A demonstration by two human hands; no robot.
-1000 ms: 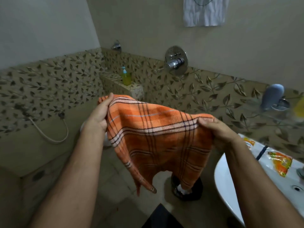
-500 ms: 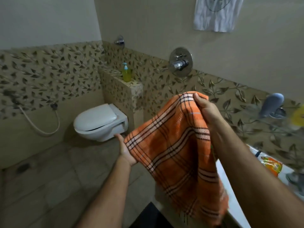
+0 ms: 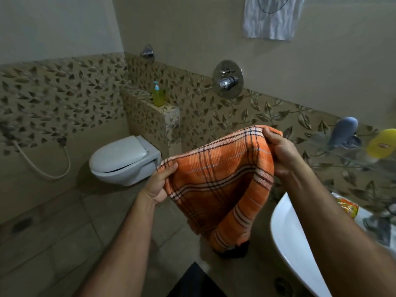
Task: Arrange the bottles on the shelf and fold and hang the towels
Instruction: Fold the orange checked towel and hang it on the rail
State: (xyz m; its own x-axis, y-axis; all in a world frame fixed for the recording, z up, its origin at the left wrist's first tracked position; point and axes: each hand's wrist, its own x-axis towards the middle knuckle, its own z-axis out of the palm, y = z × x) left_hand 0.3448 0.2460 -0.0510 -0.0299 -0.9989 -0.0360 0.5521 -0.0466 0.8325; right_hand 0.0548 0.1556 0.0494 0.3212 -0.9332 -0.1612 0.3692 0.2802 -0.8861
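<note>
An orange plaid towel (image 3: 216,189) hangs folded over between my hands at chest height. My left hand (image 3: 159,183) pinches its lower left corner. My right hand (image 3: 280,153) grips the upper right edge, held higher. The rest of the towel droops in a loop toward the floor. A white towel (image 3: 272,18) hangs on the wall at the top right. A yellow-green pump bottle (image 3: 158,95) stands on the tiled ledge (image 3: 171,112). On the glass shelf (image 3: 362,161) at right sit a blue-grey bottle (image 3: 342,131) and a yellow bottle (image 3: 381,146).
A white toilet (image 3: 124,159) hangs on the tiled wall at left, with a hose (image 3: 40,166) beside it. A white sink (image 3: 291,243) is at lower right, an orange packet (image 3: 347,206) on its rim. A chrome shower valve (image 3: 227,79) is on the wall.
The towel went from spread wide to folded over. My left hand dropped, then rose to pinch the lower corner; my right hand lowered from its raised hold.
</note>
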